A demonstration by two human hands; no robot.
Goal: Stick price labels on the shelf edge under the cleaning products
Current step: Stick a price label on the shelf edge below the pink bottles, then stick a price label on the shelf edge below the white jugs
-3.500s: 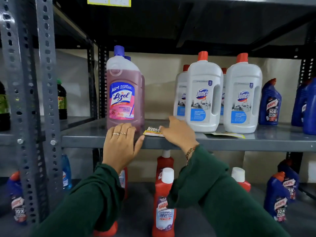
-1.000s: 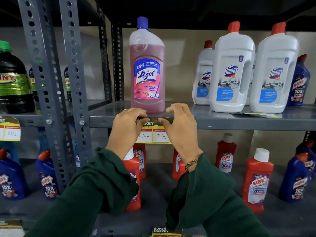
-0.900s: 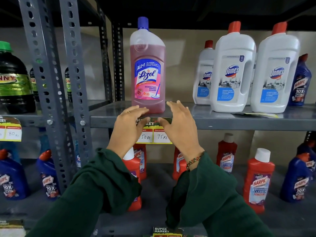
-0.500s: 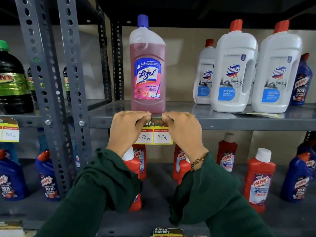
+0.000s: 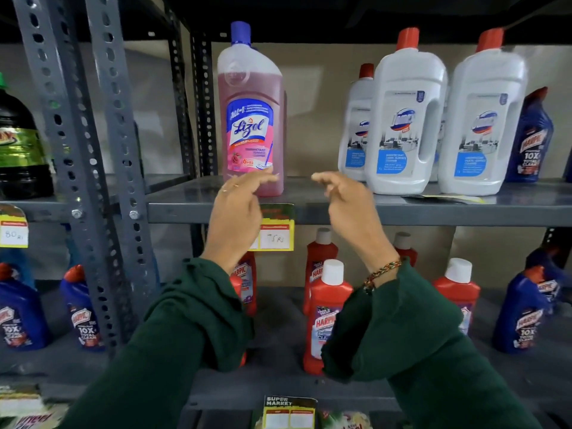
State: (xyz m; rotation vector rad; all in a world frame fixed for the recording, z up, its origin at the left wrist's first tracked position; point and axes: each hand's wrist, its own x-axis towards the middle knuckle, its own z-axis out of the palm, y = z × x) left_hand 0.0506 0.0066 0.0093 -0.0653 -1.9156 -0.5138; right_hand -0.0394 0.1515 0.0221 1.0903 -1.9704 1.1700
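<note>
1 price label (image 5: 276, 229) hangs from the front edge of the grey shelf (image 5: 433, 213), directly below the pink Lizol bottle (image 5: 251, 119), its top strip on the metal lip and its yellow lower half dangling free beneath. The left hand (image 5: 233, 221), fingers loosely spread and gripping nothing, hovers in front of the label's left half; the right hand (image 5: 346, 205), just right of the label, is likewise open and empty.

The label looks like thin, light card: it should bend easily and crease if pinched hard, so it is best taken by its side edges and pressed along the top strip. How firmly it has stuck cannot be judged.

To the right of the label, above the shelf edge, stand 3 white Domex bottles (image 5: 402, 125), with a flat yellow-edged sheet (image 5: 442, 198) lying at their feet, too thin to identify. Far left of the label, another price tag (image 5: 13, 227) is cut by the frame. The label's left price box is hidden behind the left hand, and motion blur smears both hands' fingertips.
</note>
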